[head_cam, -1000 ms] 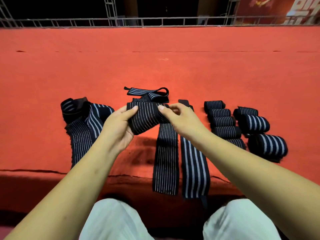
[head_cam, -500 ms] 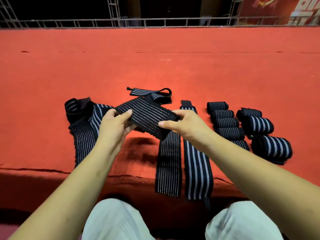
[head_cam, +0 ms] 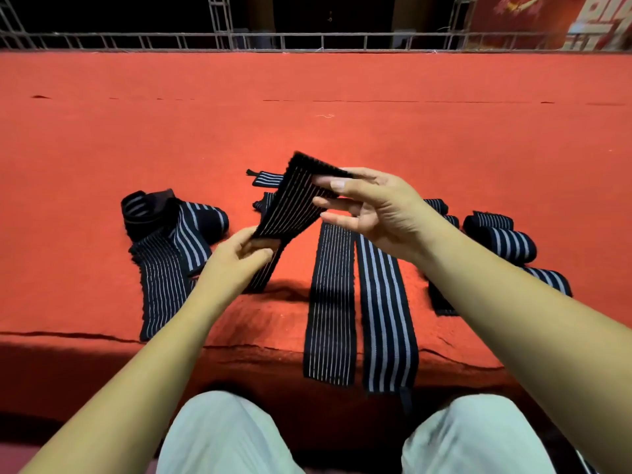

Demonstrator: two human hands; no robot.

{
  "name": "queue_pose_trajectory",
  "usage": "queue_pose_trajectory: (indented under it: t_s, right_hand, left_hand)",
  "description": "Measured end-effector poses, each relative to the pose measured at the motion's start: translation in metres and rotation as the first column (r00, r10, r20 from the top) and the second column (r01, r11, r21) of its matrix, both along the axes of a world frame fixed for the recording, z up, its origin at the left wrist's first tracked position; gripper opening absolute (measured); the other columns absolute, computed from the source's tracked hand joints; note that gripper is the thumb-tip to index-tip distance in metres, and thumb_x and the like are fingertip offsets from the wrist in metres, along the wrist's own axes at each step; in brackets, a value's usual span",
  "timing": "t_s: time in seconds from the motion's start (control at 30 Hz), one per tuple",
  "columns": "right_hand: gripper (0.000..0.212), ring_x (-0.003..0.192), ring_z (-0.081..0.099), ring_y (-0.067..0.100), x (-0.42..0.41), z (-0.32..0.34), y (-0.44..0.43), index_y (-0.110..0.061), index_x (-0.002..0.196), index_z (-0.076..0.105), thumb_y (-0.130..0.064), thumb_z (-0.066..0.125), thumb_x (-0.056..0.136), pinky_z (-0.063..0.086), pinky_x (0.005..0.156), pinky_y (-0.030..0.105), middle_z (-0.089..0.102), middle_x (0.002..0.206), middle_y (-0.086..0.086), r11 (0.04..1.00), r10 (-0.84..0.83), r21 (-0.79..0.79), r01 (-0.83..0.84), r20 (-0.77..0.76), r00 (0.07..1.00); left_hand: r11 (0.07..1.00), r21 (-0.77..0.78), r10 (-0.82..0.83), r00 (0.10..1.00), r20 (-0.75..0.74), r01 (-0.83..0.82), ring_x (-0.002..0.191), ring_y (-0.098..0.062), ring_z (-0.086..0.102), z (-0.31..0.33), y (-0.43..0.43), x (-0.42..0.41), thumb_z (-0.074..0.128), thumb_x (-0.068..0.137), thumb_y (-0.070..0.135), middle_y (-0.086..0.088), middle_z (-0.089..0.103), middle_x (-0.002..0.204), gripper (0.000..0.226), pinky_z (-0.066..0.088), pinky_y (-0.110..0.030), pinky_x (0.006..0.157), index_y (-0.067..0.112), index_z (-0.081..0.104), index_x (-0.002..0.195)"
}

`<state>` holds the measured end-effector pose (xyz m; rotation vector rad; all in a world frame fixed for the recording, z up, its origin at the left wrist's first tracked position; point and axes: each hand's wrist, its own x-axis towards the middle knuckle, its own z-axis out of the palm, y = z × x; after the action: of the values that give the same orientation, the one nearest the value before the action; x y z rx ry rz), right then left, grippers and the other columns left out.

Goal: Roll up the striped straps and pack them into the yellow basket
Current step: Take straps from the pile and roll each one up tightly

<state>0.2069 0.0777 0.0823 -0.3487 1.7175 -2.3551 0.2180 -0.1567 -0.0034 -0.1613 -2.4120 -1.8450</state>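
Black-striped rolled straps lie finished; left hand and right hand pinch one unrolled strap; flat straps wait, basket unseen.

The raised striped strap is woven elastic cloth — matt, ribbed, fuzzy at its top end. The red carpet beneath is felt-like, matt and slightly rough. The railing behind is dull grey metal — the trousers smooth pale cloth.
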Motion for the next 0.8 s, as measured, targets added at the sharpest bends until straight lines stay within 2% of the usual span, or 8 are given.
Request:
queue_pose_trajectory:
  t_s: [0.13, 0.27, 0.33, 0.43, 0.53, 0.6, 0.7, 0.8]
  right_hand:
    - [0.01, 0.071, 0.073, 0.021, -0.008, -0.006, 0.006, -0.01, 0.098, 0.065, -0.005, 0.067, 0.09, 0.058, 0.064, 0.027, 0.076, 0.088, 0.015, 0.961, -0.132, 0.233, 0.148, -0.082, 0.988]
    - [0.009, 0.065, 0.071, 0.021, -0.017, -0.013, 0.009, -0.014, 0.088, 0.061, -0.007, 0.064, 0.094, 0.058, 0.064, 0.03, 0.075, 0.077, 0.013, 0.954, -0.282, 0.106, 0.28, 0.005, 0.959]
    - [0.008, 0.068, 0.072, 0.022, -0.023, -0.016, 0.011, -0.014, 0.089, 0.061, -0.009, 0.064, 0.095, 0.06, 0.067, 0.032, 0.075, 0.076, 0.013, 0.942, -0.328, 0.078, 0.325, 0.024, 0.944]
    - [0.006, 0.071, 0.073, 0.022, -0.034, -0.017, 0.013, -0.011, 0.094, 0.058, -0.008, 0.062, 0.096, 0.061, 0.068, 0.033, 0.073, 0.078, 0.016, 0.912, -0.41, 0.035, 0.409, 0.043, 0.911]
    - [0.007, 0.083, 0.073, 0.027, -0.049, -0.019, 0.021, -0.013, 0.094, 0.058, -0.008, 0.063, 0.095, 0.062, 0.066, 0.034, 0.071, 0.099, 0.022, 0.861, -0.508, 0.021, 0.507, 0.024, 0.861]
    - [0.011, 0.092, 0.073, 0.029, -0.057, -0.021, 0.028, -0.016, 0.089, 0.058, -0.009, 0.063, 0.096, 0.061, 0.072, 0.036, 0.07, 0.11, 0.024, 0.833, -0.553, 0.03, 0.553, 0.001, 0.833]
    - [0.015, 0.09, 0.072, 0.023, -0.063, -0.023, 0.033, -0.017, 0.086, 0.057, -0.007, 0.061, 0.097, 0.06, 0.076, 0.034, 0.07, 0.105, 0.018, 0.808, -0.584, 0.067, 0.586, -0.044, 0.811]
    - [0.018, 0.084, 0.072, 0.017, -0.063, -0.03, 0.032, -0.017, 0.084, 0.057, -0.005, 0.06, 0.097, 0.059, 0.067, 0.029, 0.07, 0.094, 0.01, 0.798, -0.577, 0.137, 0.587, -0.105, 0.81]
  left_hand:
    - [0.912, -0.397, 0.052, 0.99, -0.127, -0.099, 0.081, -0.014, 0.06, -0.009, -0.006, -0.001, 0.073, 0.088, 0.023, -0.002, 0.066, 0.086, 0.008, 0.043, -0.033, 0.074, 0.016, 0.069, 0.086]
    - [0.92, -0.39, -0.083, 0.959, -0.271, -0.031, 0.104, -0.001, 0.056, 0.003, 0.0, 0.004, 0.069, 0.092, 0.028, 0.012, 0.059, 0.108, 0.015, 0.043, -0.023, 0.09, 0.016, 0.068, 0.085]
    - [0.928, -0.369, -0.161, 0.951, -0.264, 0.055, 0.079, 0.002, 0.056, 0.012, 0.006, 0.011, 0.064, 0.096, 0.029, 0.017, 0.06, 0.082, 0.017, 0.044, -0.028, 0.073, 0.022, 0.062, 0.081]
    - [0.953, -0.211, -0.246, 0.962, -0.117, 0.218, 0.077, -0.011, 0.061, 0.024, 0.017, 0.014, 0.066, 0.095, 0.025, -0.008, 0.065, 0.082, 0.018, 0.05, -0.034, 0.07, 0.008, 0.059, 0.097]
    - [0.908, 0.218, -0.397, 0.902, 0.169, 0.359, 0.09, -0.021, 0.07, 0.023, 0.024, 0.016, 0.065, 0.091, 0.006, -0.012, 0.073, 0.098, 0.028, 0.058, -0.031, 0.079, 0.003, 0.055, 0.117]
    - [0.871, 0.339, -0.452, 0.849, 0.275, 0.355, 0.092, -0.023, 0.071, 0.012, 0.028, 0.019, 0.063, 0.089, 0.005, -0.014, 0.074, 0.1, 0.032, 0.058, -0.032, 0.08, 0.003, 0.055, 0.12]
    - [0.881, 0.274, -0.466, 0.807, 0.363, 0.386, 0.095, -0.024, 0.069, -0.015, 0.036, 0.025, 0.059, 0.095, 0.002, -0.02, 0.072, 0.108, 0.028, 0.057, -0.035, 0.082, 0.002, 0.059, 0.122]
    - [0.9, 0.12, -0.428, 0.798, 0.425, 0.419, 0.08, -0.016, 0.069, -0.04, 0.044, 0.031, 0.058, 0.098, 0.006, -0.009, 0.073, 0.093, 0.022, 0.056, -0.027, 0.061, 0.003, 0.061, 0.119]
